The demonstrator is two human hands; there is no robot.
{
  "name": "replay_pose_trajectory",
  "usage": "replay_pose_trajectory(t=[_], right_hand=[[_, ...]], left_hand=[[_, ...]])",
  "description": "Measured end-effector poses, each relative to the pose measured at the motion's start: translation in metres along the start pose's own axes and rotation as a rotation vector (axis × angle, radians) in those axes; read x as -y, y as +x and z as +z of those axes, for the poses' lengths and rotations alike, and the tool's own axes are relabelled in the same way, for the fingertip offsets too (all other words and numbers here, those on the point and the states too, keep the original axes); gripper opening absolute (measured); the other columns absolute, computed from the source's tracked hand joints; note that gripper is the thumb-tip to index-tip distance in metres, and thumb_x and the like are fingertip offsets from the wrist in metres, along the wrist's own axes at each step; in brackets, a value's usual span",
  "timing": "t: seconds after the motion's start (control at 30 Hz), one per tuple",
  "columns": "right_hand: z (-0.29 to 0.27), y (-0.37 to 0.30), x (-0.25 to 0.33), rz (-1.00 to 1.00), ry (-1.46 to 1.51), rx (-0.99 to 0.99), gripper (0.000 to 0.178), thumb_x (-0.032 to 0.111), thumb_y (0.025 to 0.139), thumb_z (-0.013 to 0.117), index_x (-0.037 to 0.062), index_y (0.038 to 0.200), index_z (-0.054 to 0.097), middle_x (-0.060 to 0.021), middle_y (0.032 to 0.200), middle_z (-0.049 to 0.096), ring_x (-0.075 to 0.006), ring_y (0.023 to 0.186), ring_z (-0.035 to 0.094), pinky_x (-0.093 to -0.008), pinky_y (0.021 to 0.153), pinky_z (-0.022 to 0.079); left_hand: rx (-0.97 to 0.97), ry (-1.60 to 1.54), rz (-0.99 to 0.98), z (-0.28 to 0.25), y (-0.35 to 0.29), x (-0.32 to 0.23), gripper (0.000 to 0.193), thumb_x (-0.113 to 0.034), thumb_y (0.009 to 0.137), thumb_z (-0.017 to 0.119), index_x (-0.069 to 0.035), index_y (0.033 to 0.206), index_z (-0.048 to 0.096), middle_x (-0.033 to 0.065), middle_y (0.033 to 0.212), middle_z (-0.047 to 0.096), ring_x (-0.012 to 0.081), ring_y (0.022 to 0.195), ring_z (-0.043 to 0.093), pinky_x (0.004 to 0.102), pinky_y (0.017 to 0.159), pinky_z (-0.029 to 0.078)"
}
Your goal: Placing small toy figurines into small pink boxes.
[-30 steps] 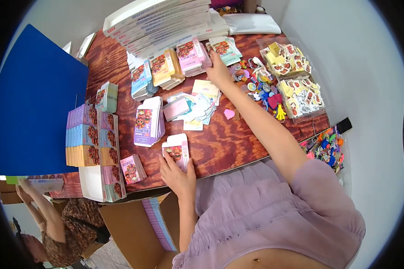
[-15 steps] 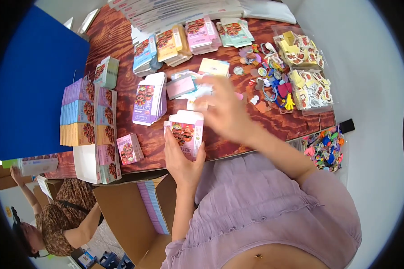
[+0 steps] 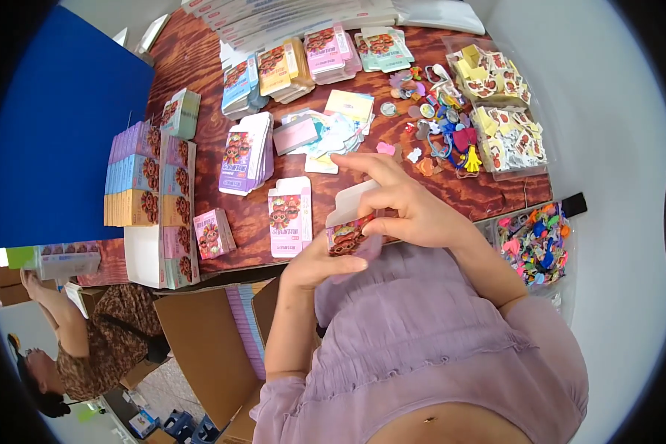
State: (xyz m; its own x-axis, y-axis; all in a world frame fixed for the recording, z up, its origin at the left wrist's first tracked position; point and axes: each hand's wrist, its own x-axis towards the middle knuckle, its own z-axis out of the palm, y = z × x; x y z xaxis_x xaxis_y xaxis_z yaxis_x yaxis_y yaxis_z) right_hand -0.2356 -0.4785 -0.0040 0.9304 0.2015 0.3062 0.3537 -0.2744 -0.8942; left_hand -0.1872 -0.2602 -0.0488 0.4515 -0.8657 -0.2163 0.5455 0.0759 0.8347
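Observation:
Near the table's front edge, my left hand [image 3: 314, 265] is closed around a small pink carton [image 3: 345, 238], thumb across its lower part. The carton is tilted, and a pale flap stands up at its top. My right hand [image 3: 414, 211] has its thumb and a bent finger pressed against the carton's right side by the opening, other fingers stretched out beyond it. Whether anything small sits in that pinch is hidden. A flat pink carton [image 3: 290, 222] lies on the table just left of my hands. Behind it rests a stack of purple cartons [image 3: 246, 155].
Loose cards [image 3: 333, 133] lie mid-table, small colourful trinkets [image 3: 444, 129] right of them, and sticker piles [image 3: 499, 140] in a clear tray farther right. Packed boxes [image 3: 137, 174] stand left. Below the edge is an open cardboard box [image 3: 203, 348]; a person [image 3: 100, 333] works at far left.
My left hand has lifted a pink carton toward my body and right, leaving another flat one on the table. My right hand has come back from the cards to the carton.

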Motion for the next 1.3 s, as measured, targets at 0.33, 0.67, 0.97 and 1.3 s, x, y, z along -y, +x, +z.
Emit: replay_pose_trajectory(t=[0.33,0.67,0.97,1.3], right_hand=[[-0.004,-0.018,-0.012,0.091,0.261,-0.060,0.028,0.007,0.086,0.067,0.0033,0.114,0.068,-0.0139,0.141,0.046,-0.0248,0.131,0.044,-0.0356,0.105,0.037],[0.012,-0.029,-0.014,0.227,0.362,-0.397,0.013,0.004,0.093,0.062,0.0010,0.106,0.063,-0.0037,0.107,0.058,-0.0128,0.098,0.058,-0.0270,0.085,0.047],[0.001,-0.032,-0.011,0.187,0.338,-0.387,0.009,0.004,0.089,0.067,0.0002,0.090,0.059,-0.0017,0.084,0.060,-0.0073,0.080,0.057,-0.0246,0.071,0.047],[0.012,-0.037,-0.018,0.250,0.243,-0.429,0.041,-0.001,0.092,0.059,0.0000,0.132,0.048,-0.0047,0.100,0.063,-0.0062,0.082,0.056,-0.0218,0.069,0.044]], left_hand=[[-0.073,-0.293,-0.005,0.021,0.027,0.017,0.056,-0.022,0.078,0.081,0.002,0.122,0.056,0.0138,0.109,0.066,0.0280,0.097,0.068,0.0392,0.085,0.058],[-0.367,-0.081,0.307,0.035,0.027,0.036,0.040,-0.022,0.098,0.060,0.003,0.127,0.050,0.0106,0.110,0.064,0.0121,0.094,0.062,0.0256,0.079,0.051],[-0.512,0.712,0.440,0.055,0.012,0.010,0.048,0.005,0.088,0.066,0.003,0.133,0.050,0.0102,0.102,0.066,0.0133,0.086,0.066,0.0253,0.074,0.054],[-0.426,0.302,0.274,0.055,0.019,0.003,0.040,0.009,0.089,0.062,0.001,0.126,0.046,0.0098,0.115,0.056,0.0107,0.090,0.063,0.0242,0.077,0.054]])
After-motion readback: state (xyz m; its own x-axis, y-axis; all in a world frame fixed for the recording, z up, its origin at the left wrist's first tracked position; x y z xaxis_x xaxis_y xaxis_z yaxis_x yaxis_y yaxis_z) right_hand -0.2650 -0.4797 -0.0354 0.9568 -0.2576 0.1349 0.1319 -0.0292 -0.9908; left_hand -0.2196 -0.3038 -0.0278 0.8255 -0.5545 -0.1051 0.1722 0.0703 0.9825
